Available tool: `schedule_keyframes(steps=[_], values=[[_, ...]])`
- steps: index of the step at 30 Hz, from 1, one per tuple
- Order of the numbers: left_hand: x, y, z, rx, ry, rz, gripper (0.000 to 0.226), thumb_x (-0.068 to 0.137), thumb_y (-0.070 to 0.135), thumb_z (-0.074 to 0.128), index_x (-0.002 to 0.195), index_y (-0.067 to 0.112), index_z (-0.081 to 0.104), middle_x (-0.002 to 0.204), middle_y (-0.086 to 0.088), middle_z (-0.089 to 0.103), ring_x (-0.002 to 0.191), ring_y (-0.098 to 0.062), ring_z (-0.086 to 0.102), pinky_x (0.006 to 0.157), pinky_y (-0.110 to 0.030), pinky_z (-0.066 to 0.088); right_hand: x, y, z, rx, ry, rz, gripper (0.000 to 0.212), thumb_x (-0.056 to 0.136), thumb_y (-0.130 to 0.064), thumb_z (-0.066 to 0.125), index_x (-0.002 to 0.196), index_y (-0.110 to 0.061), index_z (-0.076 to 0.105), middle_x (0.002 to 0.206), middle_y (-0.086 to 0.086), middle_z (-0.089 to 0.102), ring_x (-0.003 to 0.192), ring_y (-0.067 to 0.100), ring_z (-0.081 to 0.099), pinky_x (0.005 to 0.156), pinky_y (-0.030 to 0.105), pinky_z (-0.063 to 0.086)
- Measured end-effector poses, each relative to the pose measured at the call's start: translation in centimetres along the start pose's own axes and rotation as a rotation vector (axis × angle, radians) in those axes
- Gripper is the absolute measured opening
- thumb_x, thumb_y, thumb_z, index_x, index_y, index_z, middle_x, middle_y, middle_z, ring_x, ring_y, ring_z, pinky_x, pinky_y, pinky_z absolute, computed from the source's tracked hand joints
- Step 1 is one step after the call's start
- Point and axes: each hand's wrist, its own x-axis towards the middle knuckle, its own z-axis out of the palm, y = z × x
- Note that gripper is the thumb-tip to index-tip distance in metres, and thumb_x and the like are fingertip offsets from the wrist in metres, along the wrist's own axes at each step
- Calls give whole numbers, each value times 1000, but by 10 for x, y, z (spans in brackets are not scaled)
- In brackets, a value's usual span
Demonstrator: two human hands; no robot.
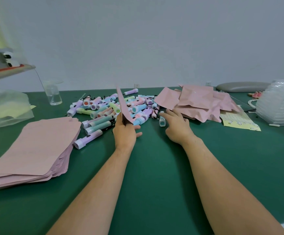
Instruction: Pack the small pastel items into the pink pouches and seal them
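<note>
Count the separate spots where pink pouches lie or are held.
3. A flat stack at far left; a loose heap at right, beyond the right hand; a single pouch gripped upright in the left hand. Others may lie hidden under the heap.

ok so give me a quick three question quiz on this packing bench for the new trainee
1. True or false: the left hand holds a pink pouch raised off the green table.
2. The right hand is: A clenched in a fist; B open, reaching toward the pastel items; C holding a clear cup.
3. Fill in: the stack of flat pouches lies on the person's ____ side.
Key: 1 true; 2 B; 3 left.
</note>
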Motion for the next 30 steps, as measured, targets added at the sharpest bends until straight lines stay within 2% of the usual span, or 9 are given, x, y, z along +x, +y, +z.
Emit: schedule_keyframes(steps=[5,9,12,14,16,19,25,28,30], values=[[4,-3,0,9,19,-13,26,110,11,41,132,20,51,128,0,59,67,-6,75,52,-27,60,0,-10,-5,82,223,-90,44,83,-9,47,115,-24,74,120,-2,69,117,25,56,102,45,41],[4,-3,1,30,3,-24,32,109,10,43,140,16,52,116,9,59,65,-5,74,50,-26,58,-4,-12,-12,210,288,-58,50,86,3,40,120,-18,71,112,1,71,107,24,61,92,43,51],[1,-3,2,56,-22,-11,34,108,7,43,138,19,51,107,21,55,64,-3,73,48,-23,56,-6,-13,-9,180,184,35,33,98,-37,46,113,-23,72,109,-4,73,104,21,64,86,40,53],[-1,-1,3,78,-31,4,35,107,6,43,137,23,50,106,25,54,64,-3,73,48,-22,55,-6,-16,-7,135,109,94,53,90,-69,48,96,-22,72,91,-8,73,88,17,65,78,38,54],[-1,0,2,95,-37,8,35,107,6,44,136,25,50,105,22,55,65,-5,74,48,-21,54,-3,-18,-3,37,78,107,45,85,-68,57,87,-26,72,86,-7,71,81,16,64,73,36,54],[-2,1,2,107,-33,11,35,108,7,44,136,27,48,103,24,54,69,-10,73,47,-21,53,0,-21,-2,16,101,99,23,92,-47,61,99,-27,71,97,-4,71,86,21,63,76,37,53],[-3,3,0,102,9,28,28,110,15,42,130,34,50,103,10,65,55,-5,62,42,-18,47,1,-18,-1,434,226,-22,25,105,-35,56,123,-19,53,96,-11,60,91,19,62,76,36,51],[-1,2,0,92,28,27,26,110,16,43,108,39,55,101,-4,67,47,-2,55,41,-18,43,0,-21,0,593,239,-55,55,99,-30,68,140,-27,33,99,-11,66,97,8,65,86,32,56],[0,1,0,85,35,36,32,108,16,45,97,44,56,92,-4,64,44,0,51,43,-22,44,-1,-22,0,610,249,-60,86,95,-33,74,155,-35,13,92,-11,71,91,2,67,80,18,52]])
